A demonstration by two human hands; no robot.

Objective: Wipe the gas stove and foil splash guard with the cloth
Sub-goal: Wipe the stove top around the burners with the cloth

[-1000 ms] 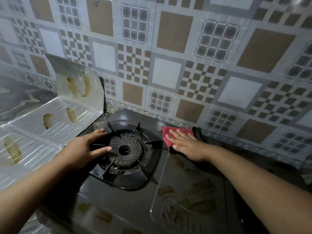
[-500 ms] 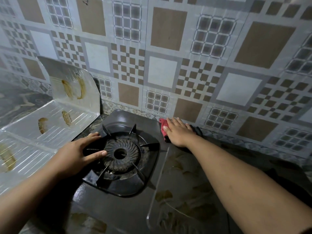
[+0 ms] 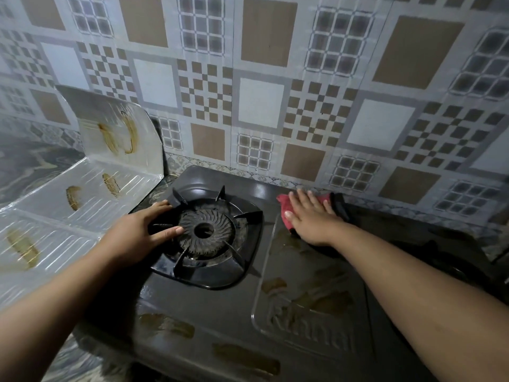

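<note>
While the brown smears at the near edge of the stove [image 3: 209,307] wait untouched, the wiping is going on at the far side. The left hand [image 3: 137,235] lies flat and open on the burner [image 3: 205,232], holding nothing, just as it did a second ago; I think it keeps the stove from sliding. The right hand [image 3: 311,219] presses flat on the red cloth [image 3: 286,208], fingers spread, not curled around it. A moment ago this hand was a bit nearer the burner; now it has slid along the back edge toward the wall [image 3: 259,106], so that back strip is getting wiped. Most of the stove top is still dirty. To the left, the foil guard [image 3: 91,188] stands bent against the wall with brown streaks on it, not yet cleaned.

Most of the cloth is hidden under the hand. The right side of the stove is dark and hard to make out. The near edge is cut off.
</note>
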